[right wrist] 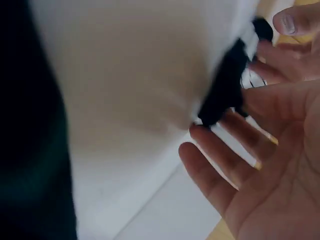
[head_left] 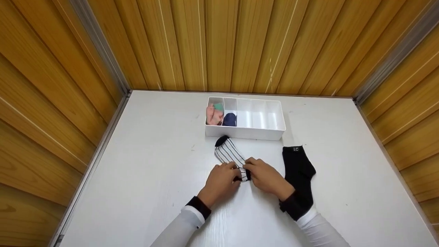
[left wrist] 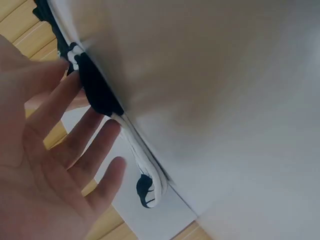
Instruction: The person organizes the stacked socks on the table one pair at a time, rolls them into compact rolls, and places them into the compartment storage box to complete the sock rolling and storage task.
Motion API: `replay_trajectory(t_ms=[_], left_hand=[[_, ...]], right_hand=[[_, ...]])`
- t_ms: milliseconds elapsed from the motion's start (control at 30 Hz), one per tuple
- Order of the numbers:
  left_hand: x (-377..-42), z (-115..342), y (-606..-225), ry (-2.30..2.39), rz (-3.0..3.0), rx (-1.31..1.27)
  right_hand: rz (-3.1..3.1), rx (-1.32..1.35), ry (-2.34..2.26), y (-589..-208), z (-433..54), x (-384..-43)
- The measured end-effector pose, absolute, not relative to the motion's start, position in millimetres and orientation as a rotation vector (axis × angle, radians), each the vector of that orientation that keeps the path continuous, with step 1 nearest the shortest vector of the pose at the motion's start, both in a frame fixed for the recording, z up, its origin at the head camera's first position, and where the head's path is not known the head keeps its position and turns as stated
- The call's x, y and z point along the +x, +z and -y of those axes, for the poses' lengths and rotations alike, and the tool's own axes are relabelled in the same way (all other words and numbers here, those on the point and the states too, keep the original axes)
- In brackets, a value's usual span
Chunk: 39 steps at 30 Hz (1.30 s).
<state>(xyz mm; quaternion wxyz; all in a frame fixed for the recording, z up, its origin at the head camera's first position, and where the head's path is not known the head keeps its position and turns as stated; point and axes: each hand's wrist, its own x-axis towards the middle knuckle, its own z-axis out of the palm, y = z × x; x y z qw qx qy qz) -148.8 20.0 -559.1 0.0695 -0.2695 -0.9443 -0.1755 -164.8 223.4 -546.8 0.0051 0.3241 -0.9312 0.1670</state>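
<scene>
A white sock with black stripes point(head_left: 229, 152) lies on the table in front of the box, its black end towards the box. At its near end, the left hand point(head_left: 221, 180) and the right hand point(head_left: 267, 176) each pinch the fabric between thumb and fingers, close to one another. In the left wrist view the sock's black patch point(left wrist: 97, 87) hangs at the fingertips. Black fabric point(right wrist: 225, 82) shows at the right hand's fingers in the right wrist view. A black sock point(head_left: 296, 164) with "LC" lettering lies flat on the right, partly hidden by the right wrist.
Behind the hands stands a white divided box point(head_left: 245, 133). Its left compartment holds pink fabric point(head_left: 214, 117) and green fabric point(head_left: 218, 107); a navy rolled piece point(head_left: 230, 119) sits in the adjacent one. Wood-panelled walls point(head_left: 219, 44) border the white table point(head_left: 154, 154).
</scene>
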Motion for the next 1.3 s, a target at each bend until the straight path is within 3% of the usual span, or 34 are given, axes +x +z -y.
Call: replay_trajectory(t_ms=[267,600,1300], left_hand=[[-145.8,-15.4,-555.8,-0.491,2.875,-0.806],[-142.2,-16.9,-561.0,-0.541,2.835,-0.859],[-144.2,-22.3,-556.5,-0.626,2.916,-0.675]], right_hand=[[2.916,0.979,0.393,-551.8,-212.6,-134.2],[2.767,0.946,0.246,-562.2,-209.4,-126.7],[3.034,0.957,0.777,-550.5,-213.9,-156.0]])
